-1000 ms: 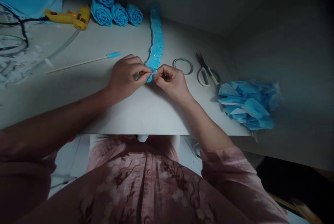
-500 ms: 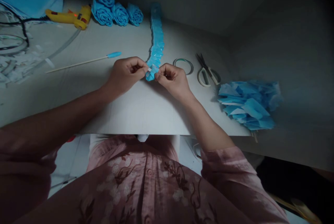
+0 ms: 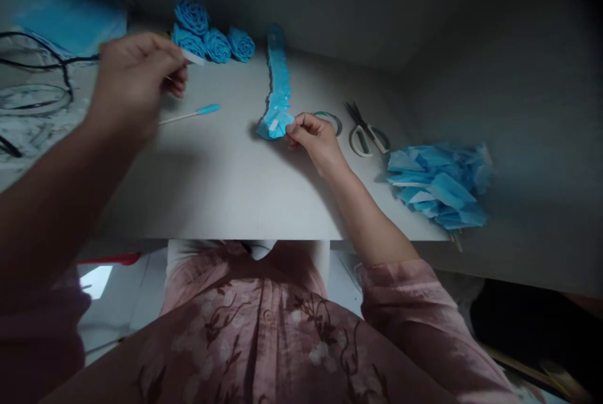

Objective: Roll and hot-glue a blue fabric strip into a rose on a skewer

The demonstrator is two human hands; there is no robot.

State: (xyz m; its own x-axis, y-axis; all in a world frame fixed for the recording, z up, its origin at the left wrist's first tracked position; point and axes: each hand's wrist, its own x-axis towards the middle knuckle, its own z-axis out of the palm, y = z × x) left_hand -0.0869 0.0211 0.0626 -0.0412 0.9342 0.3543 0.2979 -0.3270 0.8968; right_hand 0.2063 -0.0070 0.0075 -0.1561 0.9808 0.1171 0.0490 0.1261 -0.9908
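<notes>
In a dim room with grey walls, a pale counter carries one ruffled blue paper strip at its middle, four rolled blue paper roses and one pair of scissors, the right hand's grip pinching the strip's near end, the left's a white sliver.
</notes>
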